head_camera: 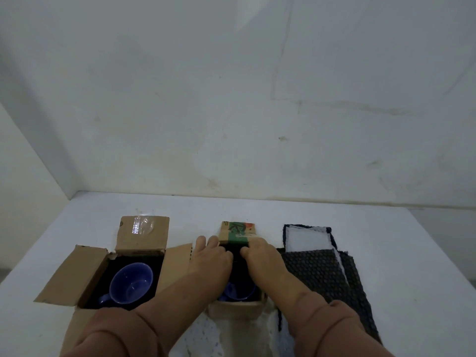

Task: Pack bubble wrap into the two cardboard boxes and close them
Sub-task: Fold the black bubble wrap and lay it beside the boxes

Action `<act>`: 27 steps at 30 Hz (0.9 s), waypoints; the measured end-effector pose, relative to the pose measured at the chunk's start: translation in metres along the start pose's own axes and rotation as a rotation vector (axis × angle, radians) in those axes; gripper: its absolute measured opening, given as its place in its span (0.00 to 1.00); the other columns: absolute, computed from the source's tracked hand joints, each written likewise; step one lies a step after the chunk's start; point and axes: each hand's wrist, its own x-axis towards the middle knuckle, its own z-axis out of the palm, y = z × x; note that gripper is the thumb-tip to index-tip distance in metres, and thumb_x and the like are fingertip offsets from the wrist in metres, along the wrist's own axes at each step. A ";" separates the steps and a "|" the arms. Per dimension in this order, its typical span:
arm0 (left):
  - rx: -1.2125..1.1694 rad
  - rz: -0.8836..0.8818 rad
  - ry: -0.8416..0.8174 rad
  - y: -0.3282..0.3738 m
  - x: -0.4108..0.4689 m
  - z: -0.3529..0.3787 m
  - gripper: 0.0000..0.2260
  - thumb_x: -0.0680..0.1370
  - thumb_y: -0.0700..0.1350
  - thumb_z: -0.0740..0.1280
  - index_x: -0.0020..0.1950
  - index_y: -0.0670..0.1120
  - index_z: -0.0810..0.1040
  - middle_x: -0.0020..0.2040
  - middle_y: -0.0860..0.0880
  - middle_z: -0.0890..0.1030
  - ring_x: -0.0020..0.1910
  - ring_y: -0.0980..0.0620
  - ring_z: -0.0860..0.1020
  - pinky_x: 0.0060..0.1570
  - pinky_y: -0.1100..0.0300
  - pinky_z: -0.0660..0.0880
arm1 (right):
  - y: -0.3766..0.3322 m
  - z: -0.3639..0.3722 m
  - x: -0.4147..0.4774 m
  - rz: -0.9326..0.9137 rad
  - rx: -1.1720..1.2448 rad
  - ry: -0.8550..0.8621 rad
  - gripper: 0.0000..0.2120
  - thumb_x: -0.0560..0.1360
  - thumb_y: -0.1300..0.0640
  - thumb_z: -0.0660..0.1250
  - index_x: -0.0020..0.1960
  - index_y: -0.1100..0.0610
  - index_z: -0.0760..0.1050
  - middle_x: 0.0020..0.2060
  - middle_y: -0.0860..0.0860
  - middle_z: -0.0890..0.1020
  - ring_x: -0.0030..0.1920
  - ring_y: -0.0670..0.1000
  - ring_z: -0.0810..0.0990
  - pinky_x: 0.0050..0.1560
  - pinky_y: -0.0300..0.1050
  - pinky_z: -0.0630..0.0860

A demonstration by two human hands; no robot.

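Note:
Two open cardboard boxes stand on the white table. The left box has its flaps spread and holds a blue mug on dark lining. The right box, with green tape on its far flap, holds another blue mug, mostly hidden by my arms. My left hand and my right hand meet over this box, fingers pressed down on dark bubble wrap inside it. A stack of black bubble wrap sheets lies just right of the box.
The white table meets a white wall at the back and left. White bubble wrap lies at the near edge below the right box. A white sheet shows on the far end of the black stack.

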 end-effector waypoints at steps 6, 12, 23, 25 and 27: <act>-0.066 -0.031 -0.022 0.001 0.003 0.002 0.18 0.70 0.43 0.70 0.58 0.48 0.72 0.59 0.47 0.76 0.63 0.44 0.65 0.62 0.48 0.58 | 0.003 -0.001 0.006 0.064 -0.027 -0.020 0.10 0.75 0.66 0.57 0.53 0.63 0.73 0.54 0.62 0.75 0.57 0.61 0.72 0.50 0.54 0.72; -0.043 -0.022 0.006 0.003 0.001 0.004 0.16 0.72 0.44 0.69 0.59 0.49 0.74 0.58 0.49 0.76 0.63 0.44 0.65 0.61 0.49 0.59 | 0.005 0.010 0.002 -0.002 -0.009 0.027 0.07 0.59 0.66 0.73 0.35 0.61 0.77 0.35 0.59 0.79 0.37 0.61 0.80 0.29 0.47 0.76; -0.668 0.138 0.253 0.066 -0.003 -0.006 0.14 0.76 0.41 0.59 0.56 0.49 0.79 0.55 0.48 0.78 0.55 0.45 0.75 0.54 0.50 0.73 | 0.100 0.008 -0.105 0.664 0.555 0.005 0.11 0.75 0.60 0.64 0.56 0.55 0.79 0.59 0.53 0.77 0.56 0.50 0.76 0.54 0.34 0.67; -0.776 0.192 0.108 0.102 -0.004 -0.004 0.13 0.78 0.40 0.58 0.57 0.46 0.80 0.56 0.46 0.79 0.55 0.45 0.76 0.55 0.52 0.74 | 0.106 0.019 -0.124 0.686 0.506 -0.079 0.14 0.75 0.60 0.64 0.60 0.55 0.76 0.63 0.53 0.73 0.61 0.51 0.73 0.61 0.35 0.65; -0.924 0.141 -0.143 0.133 -0.004 0.002 0.12 0.78 0.41 0.59 0.59 0.44 0.77 0.57 0.44 0.78 0.56 0.46 0.76 0.55 0.56 0.75 | 0.103 0.029 -0.138 0.676 0.497 -0.112 0.19 0.75 0.60 0.64 0.66 0.56 0.72 0.68 0.54 0.68 0.67 0.51 0.68 0.66 0.35 0.61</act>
